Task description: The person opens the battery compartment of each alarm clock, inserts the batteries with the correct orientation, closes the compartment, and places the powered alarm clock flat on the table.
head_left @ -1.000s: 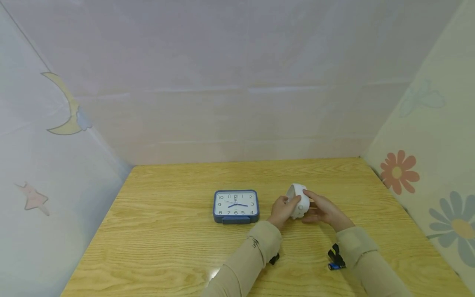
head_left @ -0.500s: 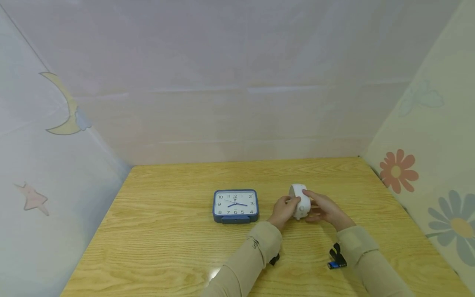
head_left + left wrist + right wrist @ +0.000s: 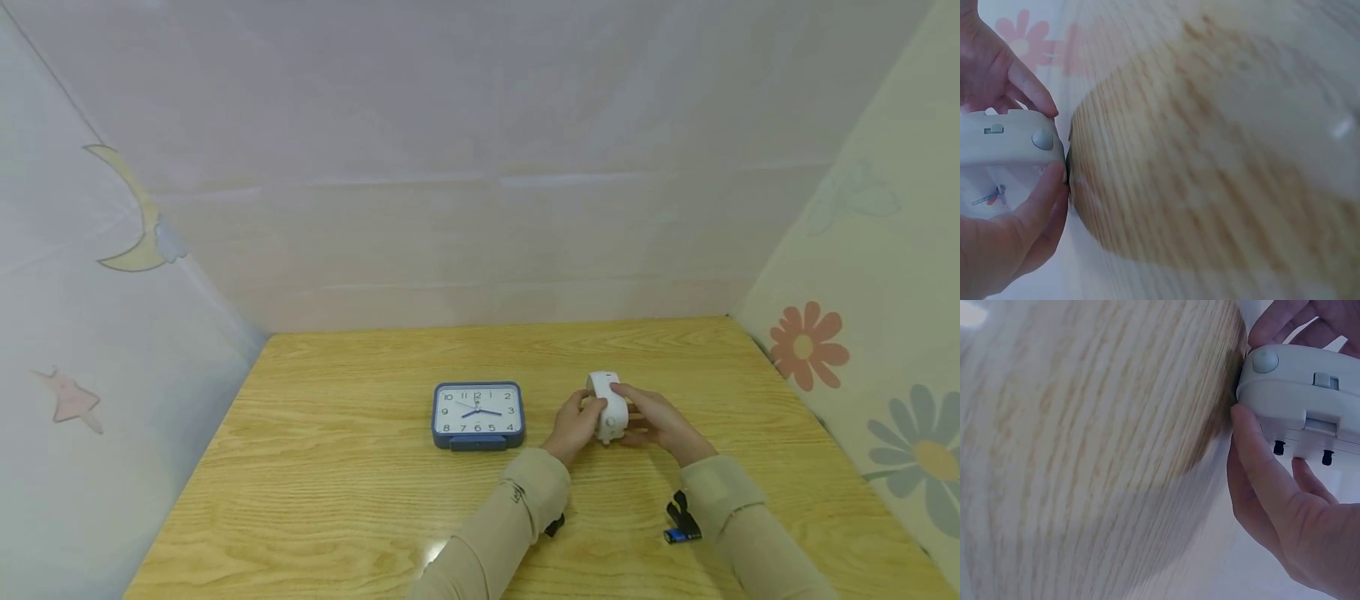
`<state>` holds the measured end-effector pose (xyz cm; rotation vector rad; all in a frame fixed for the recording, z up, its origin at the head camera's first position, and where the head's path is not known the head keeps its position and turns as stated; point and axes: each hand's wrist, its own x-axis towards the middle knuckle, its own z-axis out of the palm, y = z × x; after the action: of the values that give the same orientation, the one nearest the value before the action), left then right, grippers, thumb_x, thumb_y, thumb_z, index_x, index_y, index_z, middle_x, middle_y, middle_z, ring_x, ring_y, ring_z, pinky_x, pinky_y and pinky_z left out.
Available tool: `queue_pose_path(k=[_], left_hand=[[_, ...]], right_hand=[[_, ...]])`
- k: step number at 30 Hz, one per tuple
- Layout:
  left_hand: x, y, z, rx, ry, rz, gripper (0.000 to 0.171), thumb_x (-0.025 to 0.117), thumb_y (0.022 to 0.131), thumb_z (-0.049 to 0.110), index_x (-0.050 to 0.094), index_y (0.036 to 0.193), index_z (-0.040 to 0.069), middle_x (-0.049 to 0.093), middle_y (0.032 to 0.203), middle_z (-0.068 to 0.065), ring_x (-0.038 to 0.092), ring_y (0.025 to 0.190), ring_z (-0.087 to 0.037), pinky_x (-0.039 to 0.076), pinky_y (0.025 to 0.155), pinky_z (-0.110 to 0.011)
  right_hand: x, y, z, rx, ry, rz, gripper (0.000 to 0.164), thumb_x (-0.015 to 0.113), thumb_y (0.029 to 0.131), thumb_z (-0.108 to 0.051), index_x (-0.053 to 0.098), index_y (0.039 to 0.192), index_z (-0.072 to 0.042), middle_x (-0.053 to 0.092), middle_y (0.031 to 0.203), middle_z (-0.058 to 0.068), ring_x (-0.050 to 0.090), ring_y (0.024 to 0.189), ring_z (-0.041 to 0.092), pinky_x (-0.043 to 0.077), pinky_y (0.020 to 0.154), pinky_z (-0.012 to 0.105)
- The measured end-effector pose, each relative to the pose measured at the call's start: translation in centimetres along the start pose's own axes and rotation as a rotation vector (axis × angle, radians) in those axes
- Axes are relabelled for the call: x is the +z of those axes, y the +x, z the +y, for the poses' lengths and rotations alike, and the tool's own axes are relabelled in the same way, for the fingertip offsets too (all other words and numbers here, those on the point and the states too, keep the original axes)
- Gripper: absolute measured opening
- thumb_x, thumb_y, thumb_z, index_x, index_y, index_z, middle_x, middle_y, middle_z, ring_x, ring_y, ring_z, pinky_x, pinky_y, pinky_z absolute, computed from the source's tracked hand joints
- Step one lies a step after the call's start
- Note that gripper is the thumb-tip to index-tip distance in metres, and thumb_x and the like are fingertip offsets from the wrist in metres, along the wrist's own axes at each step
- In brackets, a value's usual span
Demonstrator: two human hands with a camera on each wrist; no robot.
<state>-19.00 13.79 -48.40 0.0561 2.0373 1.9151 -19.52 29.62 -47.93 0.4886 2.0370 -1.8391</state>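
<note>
Head view showed left hand (image 3: 576, 425) and right hand (image 3: 663, 422) gripping the white clock (image 3: 613, 410), right of the blue clock (image 3: 477, 413) on the worktop (image 3: 337, 500). Left wrist view caught its dial (image 3: 992, 191). Right wrist view showed rear knobs (image 3: 1327, 457) near right fingers (image 3: 1261, 455); rear adjustment seemed in hand, calling next for a steady left grip.

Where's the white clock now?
In the head view, the white clock is right of the blue clock, held between the left hand and right hand.
</note>
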Motion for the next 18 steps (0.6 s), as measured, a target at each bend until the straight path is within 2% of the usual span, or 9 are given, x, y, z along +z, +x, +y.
queue_pose_path(k=[3, 8, 12, 18], left_hand=[[0.0, 0.0, 0.0, 0.000, -0.017, -0.012, 0.052, 0.053, 0.088, 0.038, 0.047, 0.130, 0.008, 0.057, 0.109, -0.007, 0.056, 0.091, -0.018, 0.049, 0.075, -0.037], [0.0, -0.1, -0.1, -0.002, -0.069, -0.065, 0.051, 0.050, 0.091, 0.035, 0.044, 0.133, 0.006, 0.058, 0.109, -0.008, 0.057, 0.092, -0.018, 0.049, 0.079, -0.040], [0.0, 0.0, -0.2, -0.011, -0.100, -0.097, 0.052, 0.048, 0.093, 0.034, 0.041, 0.134, 0.005, 0.058, 0.110, -0.009, 0.058, 0.093, -0.019, 0.050, 0.079, -0.040], [-0.1, 0.2, -0.4, -0.013, -0.145, -0.118, 0.050, 0.047, 0.094, 0.030, 0.040, 0.135, 0.003, 0.056, 0.115, -0.010, 0.057, 0.099, -0.023, 0.049, 0.080, -0.041]], right_hand=[[-0.2, 0.5, 0.3, -0.009, -0.028, -0.001, 0.086, 0.057, 0.080, -0.057, 0.031, 0.136, 0.002, 0.042, 0.126, 0.026, 0.053, 0.101, 0.032, 0.051, 0.075, 0.043], [-0.9, 1.9, 1.2, -0.007, -0.087, 0.013, 0.092, 0.057, 0.076, -0.064, 0.030, 0.139, -0.003, 0.037, 0.133, 0.026, 0.048, 0.109, 0.037, 0.051, 0.074, 0.041], [-1.4, 3.3, 2.0, -0.003, -0.141, 0.027, 0.091, 0.054, 0.074, -0.068, 0.032, 0.138, -0.006, 0.040, 0.131, 0.024, 0.049, 0.107, 0.035, 0.051, 0.071, 0.039], [-1.9, 4.4, 2.9, -0.003, -0.155, 0.017, 0.089, 0.054, 0.075, -0.067, 0.032, 0.139, -0.009, 0.040, 0.131, 0.023, 0.048, 0.107, 0.034, 0.051, 0.071, 0.039]])
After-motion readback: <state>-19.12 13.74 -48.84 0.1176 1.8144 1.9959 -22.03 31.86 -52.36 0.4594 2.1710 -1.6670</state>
